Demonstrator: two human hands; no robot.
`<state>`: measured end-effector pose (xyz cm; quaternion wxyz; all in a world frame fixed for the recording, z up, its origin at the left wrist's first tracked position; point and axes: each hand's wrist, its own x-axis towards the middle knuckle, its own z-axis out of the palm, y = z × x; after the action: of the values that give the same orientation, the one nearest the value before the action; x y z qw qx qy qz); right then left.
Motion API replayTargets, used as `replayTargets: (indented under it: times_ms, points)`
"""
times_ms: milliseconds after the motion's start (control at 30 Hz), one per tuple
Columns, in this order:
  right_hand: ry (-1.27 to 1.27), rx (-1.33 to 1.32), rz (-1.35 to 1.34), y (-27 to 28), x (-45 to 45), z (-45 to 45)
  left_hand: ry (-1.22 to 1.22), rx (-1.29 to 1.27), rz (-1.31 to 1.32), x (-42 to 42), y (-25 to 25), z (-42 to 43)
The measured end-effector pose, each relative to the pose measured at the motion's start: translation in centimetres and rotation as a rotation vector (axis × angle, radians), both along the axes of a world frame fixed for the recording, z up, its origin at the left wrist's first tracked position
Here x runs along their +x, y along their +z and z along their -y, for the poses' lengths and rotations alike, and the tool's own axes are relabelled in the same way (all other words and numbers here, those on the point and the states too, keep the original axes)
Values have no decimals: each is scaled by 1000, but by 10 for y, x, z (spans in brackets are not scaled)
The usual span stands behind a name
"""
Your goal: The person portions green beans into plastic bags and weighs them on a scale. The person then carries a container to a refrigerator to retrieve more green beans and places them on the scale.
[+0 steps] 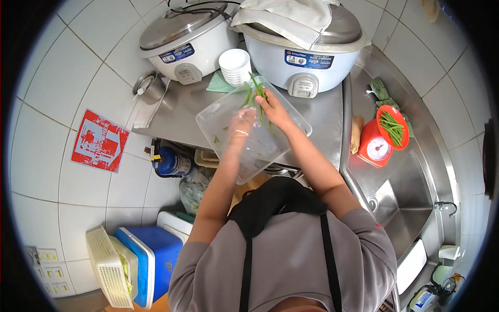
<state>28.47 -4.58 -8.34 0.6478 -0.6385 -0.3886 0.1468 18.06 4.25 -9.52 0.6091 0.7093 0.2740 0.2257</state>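
Observation:
My right hand [274,110] is closed around a few long green beans [254,88], which stick out above and below the fingers. Close by on its left, my left hand [243,120] is covered by clear, crinkled plastic with a band at the wrist. Glare and blur hide how its fingers are set. Both hands are over a clear rectangular plastic tub [210,122], which sits tilted at the counter's front edge. Small green bits lie inside the tub.
Two large rice cookers [187,41] [312,65] stand behind a stack of white bowls [235,65] on the steel counter [327,114]. At right, a red scale [375,148] with green beans [391,127] in its pan is by the sink [395,192]. A blue cooler [156,255] is lower left.

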Motion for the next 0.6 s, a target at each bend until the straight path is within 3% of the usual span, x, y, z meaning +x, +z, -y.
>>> replayTargets:
  times_ms: [100,133,200,300,367,400,500,600]
  points:
    - [-36,-4,125,2,-10,-1,67,405,-122,-4,10,21]
    - [-40,-17,164,2,-12,0,17,420,-115,-7,13,22]
    - [-3,-63,-15,-1,-10,1,-79,447,-97,-12,16,23]
    - [4,35,-296,-1,-6,-4,79,-24,137,-12,17,36]
    - [25,160,-405,2,-4,-9,16,-601,434,-1,-44,19]
    - [52,224,-416,6,-3,-12,-19,-890,582,2,-46,18]
    - [139,266,-520,18,-13,-15,-138,-1311,776,9,-45,20]
    - [142,343,-504,24,-29,-15,-91,-1259,958,21,-26,26]
